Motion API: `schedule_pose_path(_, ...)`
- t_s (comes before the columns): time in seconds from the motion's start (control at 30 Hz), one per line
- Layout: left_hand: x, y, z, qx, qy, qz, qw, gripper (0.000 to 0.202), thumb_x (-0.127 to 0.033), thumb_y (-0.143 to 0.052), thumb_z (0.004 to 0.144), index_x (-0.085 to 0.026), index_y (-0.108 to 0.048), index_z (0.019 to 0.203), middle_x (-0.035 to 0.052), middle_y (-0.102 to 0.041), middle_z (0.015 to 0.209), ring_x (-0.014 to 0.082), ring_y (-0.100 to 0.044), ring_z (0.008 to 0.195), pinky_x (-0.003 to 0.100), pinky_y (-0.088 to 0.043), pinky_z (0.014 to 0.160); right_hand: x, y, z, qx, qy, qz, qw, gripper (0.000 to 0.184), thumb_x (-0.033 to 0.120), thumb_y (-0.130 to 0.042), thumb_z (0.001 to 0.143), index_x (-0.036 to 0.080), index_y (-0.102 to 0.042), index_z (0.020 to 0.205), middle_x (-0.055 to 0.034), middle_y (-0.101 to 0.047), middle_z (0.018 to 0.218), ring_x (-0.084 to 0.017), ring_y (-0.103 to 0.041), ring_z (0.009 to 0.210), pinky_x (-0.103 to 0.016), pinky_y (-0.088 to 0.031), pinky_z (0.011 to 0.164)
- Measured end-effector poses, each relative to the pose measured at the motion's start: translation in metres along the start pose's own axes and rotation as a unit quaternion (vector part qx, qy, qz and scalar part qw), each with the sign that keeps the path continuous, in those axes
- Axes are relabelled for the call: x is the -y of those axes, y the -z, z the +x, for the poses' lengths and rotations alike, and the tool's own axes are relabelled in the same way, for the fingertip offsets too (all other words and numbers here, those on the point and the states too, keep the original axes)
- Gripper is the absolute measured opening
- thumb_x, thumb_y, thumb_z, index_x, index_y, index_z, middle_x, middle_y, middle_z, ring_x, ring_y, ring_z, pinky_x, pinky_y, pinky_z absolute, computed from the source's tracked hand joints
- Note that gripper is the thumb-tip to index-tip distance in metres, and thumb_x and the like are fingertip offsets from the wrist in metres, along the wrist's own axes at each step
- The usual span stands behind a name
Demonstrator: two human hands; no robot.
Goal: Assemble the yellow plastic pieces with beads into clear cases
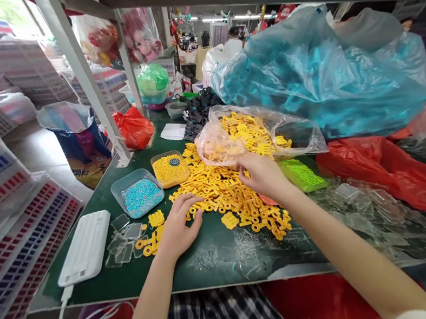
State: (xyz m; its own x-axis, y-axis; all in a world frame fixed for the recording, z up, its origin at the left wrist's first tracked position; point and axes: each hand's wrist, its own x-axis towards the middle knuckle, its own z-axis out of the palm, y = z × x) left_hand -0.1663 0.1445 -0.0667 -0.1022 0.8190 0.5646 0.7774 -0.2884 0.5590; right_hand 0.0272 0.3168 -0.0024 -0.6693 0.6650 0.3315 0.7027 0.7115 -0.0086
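A large heap of yellow plastic pieces, many with ring-shaped ends, is spread across the middle of the green table. My left hand rests at the heap's near left edge, fingers stretched out and holding nothing. Behind the heap lies a clear plastic bag, its mouth toward me and more yellow pieces inside. My right hand is closed at the bag's near edge, thumb and fingers pinched on the film; the exact grip is partly hidden. A few yellow pieces lie apart, left of my left hand.
Left are tubs of blue beads and yellow beads, clear plates and a white power bank with cable. Right are a green bead tray, more clear pieces and red bags. A big blue-filled bag stands behind.
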Motion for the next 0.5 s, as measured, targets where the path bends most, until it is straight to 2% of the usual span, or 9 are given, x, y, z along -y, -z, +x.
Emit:
schedule_pose_path(0.07,-0.015,-0.001,0.001,-0.008,-0.022,-0.007,1.000,0.019,-0.019,-0.047,0.093,-0.021,-0.065,0.100,0.0076,-0.063,0.104,0.0197,-0.060,0.101,0.036,-0.050,0.091,0.001,-0.016,-0.014,0.028,0.012,-0.027,0.999,0.016,0.014,-0.052,0.081,0.016,-0.066,0.090,-0.0120,-0.068,0.096,-0.027,-0.055,0.101,-0.037,-0.040,0.083)
schedule_pose_path(0.17,-0.056,0.003,-0.001,-0.010,-0.060,-0.034,0.998,0.022,-0.014,-0.046,0.092,-0.021,-0.067,0.094,0.0065,-0.066,0.097,0.0183,-0.062,0.094,0.034,-0.051,0.084,-0.007,-0.033,-0.015,0.043,-0.001,-0.059,0.997,0.024,0.008,-0.046,0.082,0.011,-0.069,0.089,-0.0194,-0.068,0.096,-0.032,-0.053,0.104,-0.043,-0.039,0.085)
schedule_pose_path(0.3,-0.118,0.026,-0.007,0.057,-0.153,-0.082,0.983,0.028,-0.010,-0.044,0.092,-0.024,-0.068,0.094,0.0028,-0.070,0.093,0.0150,-0.062,0.088,0.032,-0.051,0.083,-0.016,-0.040,-0.005,0.038,-0.022,-0.081,0.996,0.028,0.007,-0.043,0.083,0.009,-0.071,0.086,-0.0212,-0.068,0.089,-0.034,-0.051,0.103,-0.048,-0.037,0.087)
schedule_pose_path(0.4,-0.145,0.045,-0.013,0.157,-0.194,-0.082,0.965,0.026,-0.024,-0.045,0.097,-0.035,-0.069,0.096,-0.0025,-0.073,0.087,0.0155,-0.063,0.082,0.033,-0.053,0.081,-0.015,-0.033,-0.005,0.020,-0.038,-0.083,0.996,0.031,0.008,-0.040,0.087,0.010,-0.071,0.086,-0.0214,-0.068,0.089,-0.035,-0.051,0.101,-0.048,-0.037,0.084)
schedule_pose_path(0.5,-0.160,0.053,-0.023,0.191,-0.176,-0.049,0.964,0.017,-0.044,-0.056,0.090,-0.049,-0.067,0.102,-0.0060,-0.073,0.088,0.0199,-0.065,0.086,0.033,-0.058,0.070,-0.007,-0.018,-0.009,-0.013,-0.053,-0.073,0.996,0.036,0.015,-0.034,0.094,0.008,-0.069,0.097,-0.0226,-0.066,0.098,-0.035,-0.051,0.100,-0.048,-0.037,0.082)
